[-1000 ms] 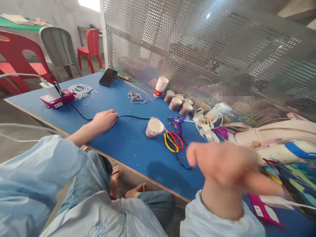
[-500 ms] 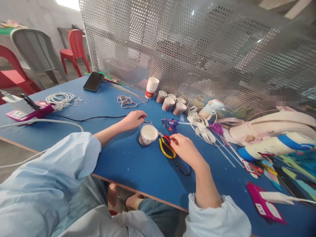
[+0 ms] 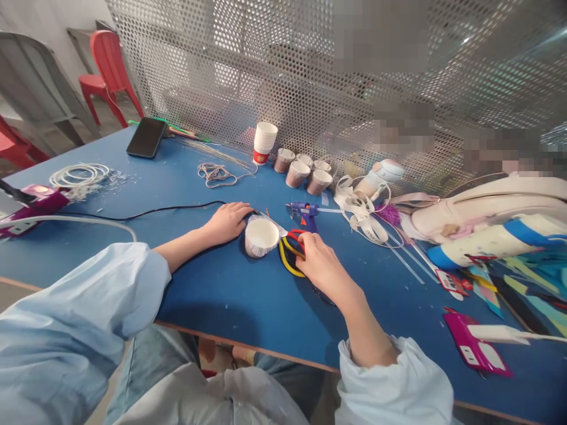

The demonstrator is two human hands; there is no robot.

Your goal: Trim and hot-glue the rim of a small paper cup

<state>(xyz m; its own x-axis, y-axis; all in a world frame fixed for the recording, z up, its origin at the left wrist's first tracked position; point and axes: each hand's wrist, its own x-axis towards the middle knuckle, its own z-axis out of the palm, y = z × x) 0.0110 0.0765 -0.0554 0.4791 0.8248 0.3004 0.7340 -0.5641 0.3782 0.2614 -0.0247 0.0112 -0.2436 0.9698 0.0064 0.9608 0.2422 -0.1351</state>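
- Nr the middle of the bench (image 3: 261,307), roughly halfway betw. its near edge & the mesh panel (image 3: 212,77) at the far edge, the wrapped cup (image 3: 262,237) stands upright, betw. my hands.
- R hand (image 3: 316,260) is at the scissors (image 3: 287,237), fingers bent at the red handle; can't tell if the grip's fully closed.
- L hand (image 3: 228,221) lies palm down just left of the cup, fingers tog., over the end of the black cord (image 3: 146,209); can't tell if anything's pinched under it.
- Best way w/ the scissors, I'd say: take both loops, keep the blades together, draw them back twd the near edge, don't swing across the cup.
- Blades run behind the cup, partly hidden; can't tell if they touch it. I'd go slow there, or the frill could snag.
- Cord's close too, so I'd check it's clear before any snip.
- If the cup needs steadying, L hand low on its wall prob. beats squeezing the rim; paper-like sides may give.
- Glue gun (image 3: 305,215) lies just beyond the handles, twd the far edge; I'd keep knuckles off its nozzle in case it's hot.
- Cup's look: plain white inside, round mouth, pale puckered edging round the rim, wall in a wrinkled pale pinkish wrap; fine detail's too blurry.
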